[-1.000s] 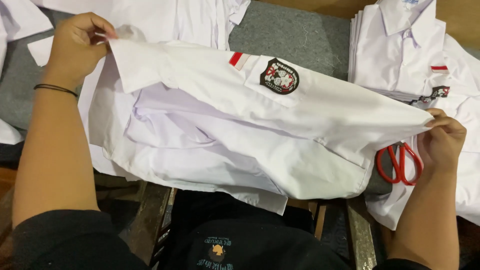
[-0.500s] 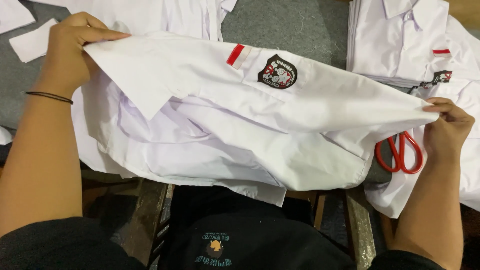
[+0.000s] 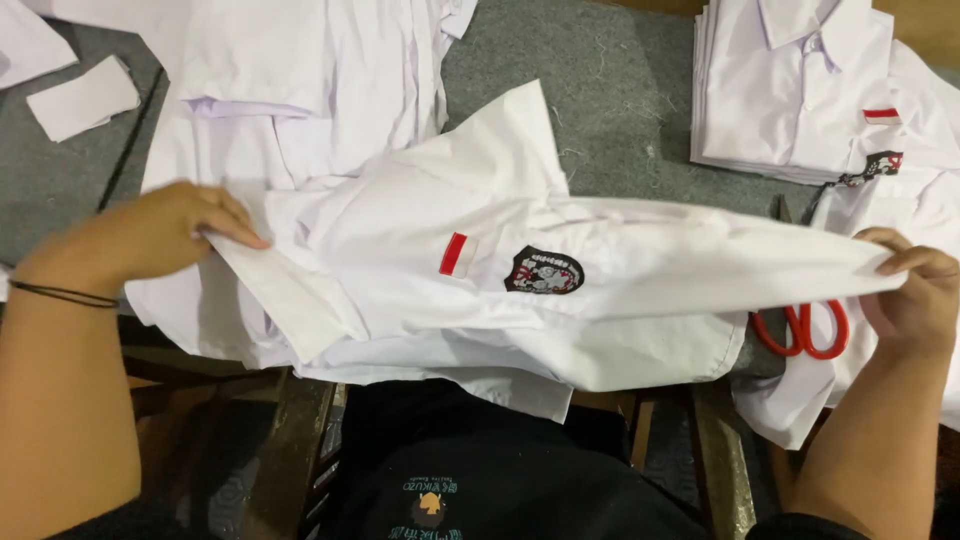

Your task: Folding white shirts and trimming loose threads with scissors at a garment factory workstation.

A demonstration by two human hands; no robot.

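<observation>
While left hand (image 3: 150, 235) pinches near-left edge of white shirt (image 3: 560, 270) and right hand (image 3: 915, 295) grips its right end, shirt hangs stretched over grey table (image 3: 620, 90). Step: likely folding. Next needs even lay-down, clear of red scissors (image 3: 805, 330).

The light is soft and even and falls from above, with a warm tint on the skin. The white shirt (image 3: 600, 270) is bright, and its upper folds lose detail almost to glare; creases show only as faint grey shading. Shadow gathers below the table edge (image 3: 300, 440), where the dark lap is dim and murky. The left hand (image 3: 165, 235) is slightly smeared by motion blur; the right hand (image 3: 915, 295) is sharper. The grey felt (image 3: 620, 110) shows fine lint clearly. Edges bend little.
</observation>
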